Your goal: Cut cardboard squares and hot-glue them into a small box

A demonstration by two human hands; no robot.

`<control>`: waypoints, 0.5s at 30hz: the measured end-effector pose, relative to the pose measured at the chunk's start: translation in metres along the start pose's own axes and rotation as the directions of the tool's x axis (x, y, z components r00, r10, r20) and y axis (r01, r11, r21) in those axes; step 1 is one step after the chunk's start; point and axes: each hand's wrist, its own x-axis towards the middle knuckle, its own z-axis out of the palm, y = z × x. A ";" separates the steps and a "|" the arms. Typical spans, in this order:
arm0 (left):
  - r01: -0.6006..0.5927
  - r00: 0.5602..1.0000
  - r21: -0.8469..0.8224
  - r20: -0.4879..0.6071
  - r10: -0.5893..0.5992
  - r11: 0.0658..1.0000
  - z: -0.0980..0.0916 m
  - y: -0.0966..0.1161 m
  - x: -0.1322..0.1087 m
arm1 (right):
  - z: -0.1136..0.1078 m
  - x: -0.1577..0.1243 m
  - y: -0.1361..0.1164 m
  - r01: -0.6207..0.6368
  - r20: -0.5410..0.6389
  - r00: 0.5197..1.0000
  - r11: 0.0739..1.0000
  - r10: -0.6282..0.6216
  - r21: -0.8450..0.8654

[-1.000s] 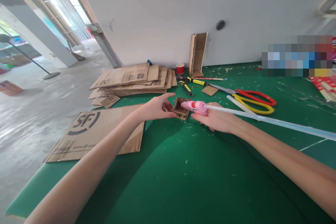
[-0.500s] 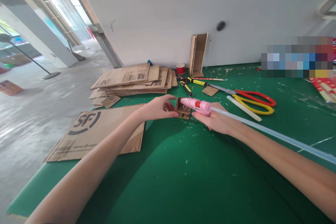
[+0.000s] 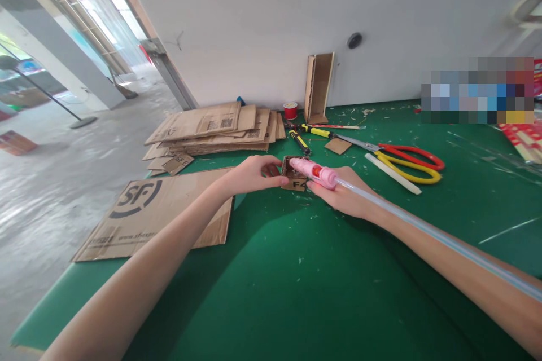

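Note:
A small open cardboard box [image 3: 295, 183] with printed letters on its front stands on the green table [image 3: 305, 293]. At its left side is my left hand [image 3: 258, 174], thumb and fingers curved, their tips against the box wall. My right hand [image 3: 342, 194] is wrapped round a pink glue gun [image 3: 317, 172], whose nozzle end points into the box. From the back of the gun a long clear glue stick [image 3: 415, 220] runs back over my right forearm. The handle of the gun is hidden by my hand.
Stacked cardboard [image 3: 199, 127] and a large flat sheet [image 3: 169, 208] lie left. Behind are a red spool [image 3: 290, 110], an upright cardboard trough [image 3: 318, 87] and yellow-black pliers [image 3: 300, 141]. Large scissors [image 3: 406, 163] and a pale strip [image 3: 393, 173] lie right.
The back end of the glue gun and its stick have swung down and closer to my right forearm. My left hand stays at the box.

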 end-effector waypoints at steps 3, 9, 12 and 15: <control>0.004 1.000 0.015 -0.024 -0.003 1.000 0.001 0.000 0.000 | 0.002 0.000 0.002 0.029 -0.021 0.999 1.000 -0.029 -0.012; 0.002 1.000 0.046 -0.021 -0.001 0.999 0.002 0.001 0.000 | 0.001 -0.001 0.000 0.007 -0.012 1.000 1.000 -0.007 0.011; 0.010 1.000 0.039 -0.012 -0.010 0.999 0.002 0.002 0.000 | -0.001 -0.002 -0.002 -0.007 0.007 1.000 1.000 0.007 0.026; 0.014 1.000 0.033 -0.008 -0.013 0.999 0.002 0.003 0.000 | -0.003 -0.002 -0.005 -0.013 0.024 1.000 1.000 0.013 0.024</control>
